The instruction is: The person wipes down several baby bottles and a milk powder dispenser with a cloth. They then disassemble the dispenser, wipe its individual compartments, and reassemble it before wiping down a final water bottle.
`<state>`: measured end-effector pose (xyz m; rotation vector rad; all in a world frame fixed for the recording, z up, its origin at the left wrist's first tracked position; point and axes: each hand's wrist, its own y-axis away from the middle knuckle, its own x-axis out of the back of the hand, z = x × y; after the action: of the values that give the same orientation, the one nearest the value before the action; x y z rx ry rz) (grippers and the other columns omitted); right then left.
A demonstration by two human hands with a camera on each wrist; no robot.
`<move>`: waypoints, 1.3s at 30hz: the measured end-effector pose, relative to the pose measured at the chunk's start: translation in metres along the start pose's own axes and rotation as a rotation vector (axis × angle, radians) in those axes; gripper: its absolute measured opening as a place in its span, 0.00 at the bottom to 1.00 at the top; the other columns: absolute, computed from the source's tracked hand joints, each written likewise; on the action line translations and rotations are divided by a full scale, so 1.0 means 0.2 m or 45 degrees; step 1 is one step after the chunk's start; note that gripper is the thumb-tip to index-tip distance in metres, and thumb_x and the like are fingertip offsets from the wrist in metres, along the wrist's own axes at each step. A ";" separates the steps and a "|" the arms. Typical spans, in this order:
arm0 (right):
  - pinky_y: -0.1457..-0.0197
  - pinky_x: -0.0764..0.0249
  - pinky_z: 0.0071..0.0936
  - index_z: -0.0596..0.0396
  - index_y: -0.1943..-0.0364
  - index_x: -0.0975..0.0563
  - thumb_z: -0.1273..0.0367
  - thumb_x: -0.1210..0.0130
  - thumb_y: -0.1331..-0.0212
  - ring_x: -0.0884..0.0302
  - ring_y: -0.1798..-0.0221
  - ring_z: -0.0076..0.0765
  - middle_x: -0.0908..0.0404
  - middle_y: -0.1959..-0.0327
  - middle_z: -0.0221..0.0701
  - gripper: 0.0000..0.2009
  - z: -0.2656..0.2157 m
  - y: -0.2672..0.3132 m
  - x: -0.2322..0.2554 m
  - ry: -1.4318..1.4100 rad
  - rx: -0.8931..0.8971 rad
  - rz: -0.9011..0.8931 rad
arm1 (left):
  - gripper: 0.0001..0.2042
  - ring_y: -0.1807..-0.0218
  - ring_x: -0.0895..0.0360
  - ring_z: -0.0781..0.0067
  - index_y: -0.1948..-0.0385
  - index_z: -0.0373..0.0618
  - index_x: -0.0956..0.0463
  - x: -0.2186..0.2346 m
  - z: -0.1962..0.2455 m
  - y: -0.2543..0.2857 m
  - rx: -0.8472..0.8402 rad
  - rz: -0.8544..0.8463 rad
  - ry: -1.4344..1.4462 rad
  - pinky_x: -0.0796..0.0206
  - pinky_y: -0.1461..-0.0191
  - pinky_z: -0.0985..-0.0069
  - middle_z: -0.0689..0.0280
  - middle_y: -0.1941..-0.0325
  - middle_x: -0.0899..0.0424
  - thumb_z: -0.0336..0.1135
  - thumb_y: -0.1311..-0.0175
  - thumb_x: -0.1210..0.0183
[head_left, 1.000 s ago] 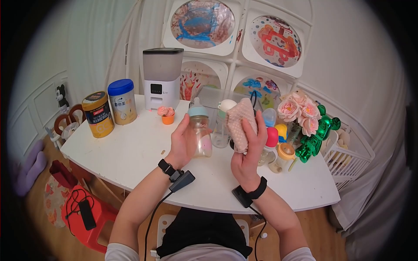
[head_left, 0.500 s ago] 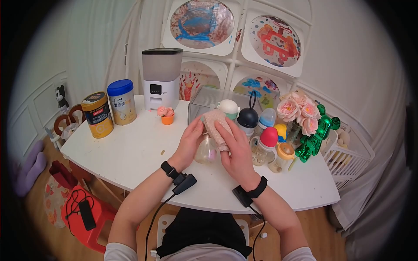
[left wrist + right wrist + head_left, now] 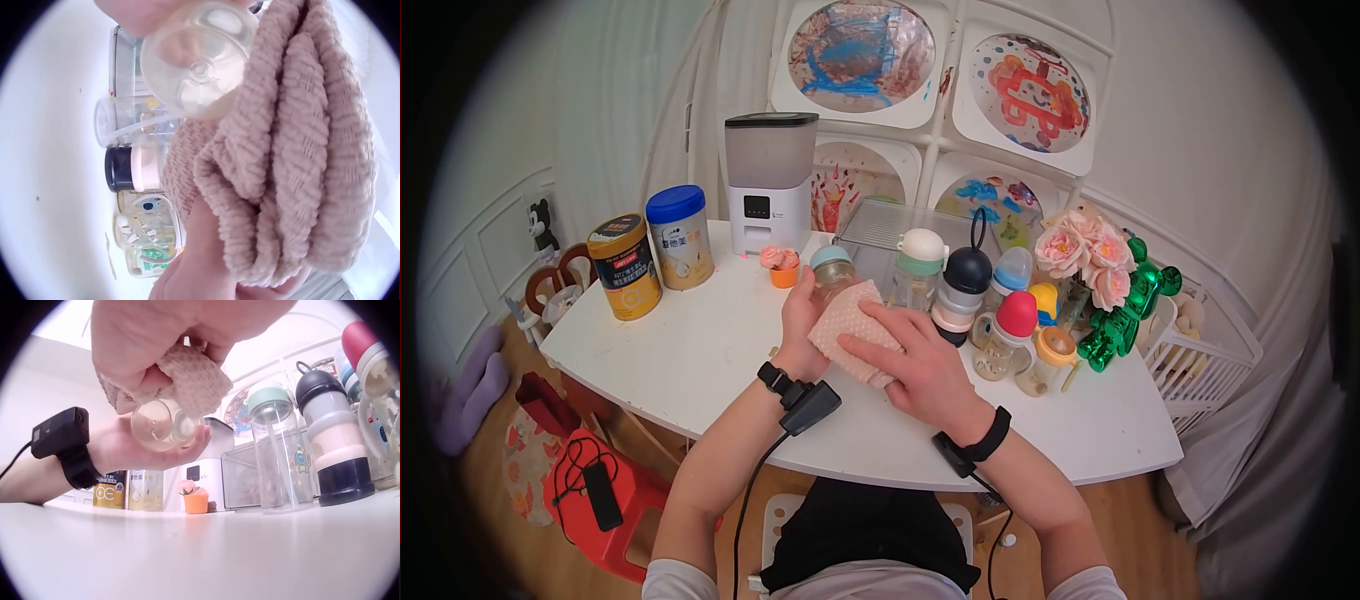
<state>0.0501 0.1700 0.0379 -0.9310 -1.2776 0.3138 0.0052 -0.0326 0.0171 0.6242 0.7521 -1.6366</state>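
Observation:
A clear baby bottle [image 3: 832, 275] with a light blue top lies tilted in my left hand [image 3: 798, 330], which holds it above the table. In the right wrist view, the left fingers [image 3: 201, 442] wrap behind the bottle. My right hand [image 3: 935, 370] grips a folded pink textured cloth [image 3: 845, 335] and presses it against the bottle's lower side. The left wrist view shows the bottle's round base [image 3: 200, 69] facing that camera, with thick folds of the cloth [image 3: 300, 137] beside it. Much of the bottle's body is hidden behind the cloth in the head view.
Several bottles stand to the right, among them a green-topped one [image 3: 918, 275], a dark-lidded stacked container [image 3: 965, 280] and a red-capped one [image 3: 1005, 335]. Behind are a clear box [image 3: 870, 225] and a white dispenser [image 3: 770, 190]. Two tins [image 3: 625, 270] and an orange flower cup [image 3: 784, 275] stand left.
The cloth came down from the right onto the bottle, then both hands shifted left and lower with it. The bottle went from upright to tilted. The standing bottles behind came into fuller view.

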 end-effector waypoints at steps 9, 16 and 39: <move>0.39 0.19 0.37 0.30 0.42 0.14 0.81 0.37 0.60 0.22 0.36 0.47 0.23 0.30 0.32 0.35 -0.02 -0.02 0.00 0.101 0.040 0.043 | 0.34 0.34 0.22 0.52 0.35 0.42 0.30 0.02 0.02 -0.04 0.021 0.056 0.074 0.31 0.27 0.54 0.55 0.36 0.20 0.62 0.16 0.75; 0.39 0.18 0.36 0.40 0.48 0.13 0.81 0.37 0.59 0.23 0.34 0.45 0.23 0.31 0.33 0.29 -0.02 -0.02 0.00 0.205 0.011 0.096 | 0.30 0.37 0.21 0.54 0.36 0.42 0.28 0.01 0.03 -0.02 -0.037 0.129 0.243 0.31 0.27 0.56 0.55 0.38 0.19 0.59 0.16 0.62; 0.22 0.37 0.45 0.53 0.32 0.25 0.84 0.49 0.42 0.31 0.27 0.59 0.30 0.27 0.49 0.30 0.11 -0.01 0.03 0.025 -0.354 0.634 | 0.21 0.41 0.17 0.68 0.37 0.44 0.27 -0.04 -0.01 -0.02 -0.401 -0.140 -0.368 0.27 0.32 0.66 0.61 0.44 0.16 0.49 0.21 0.41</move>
<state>0.0311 0.1821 0.0442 -1.4893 -1.0735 0.5202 0.0030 -0.0248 0.0222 0.1199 0.8172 -1.6191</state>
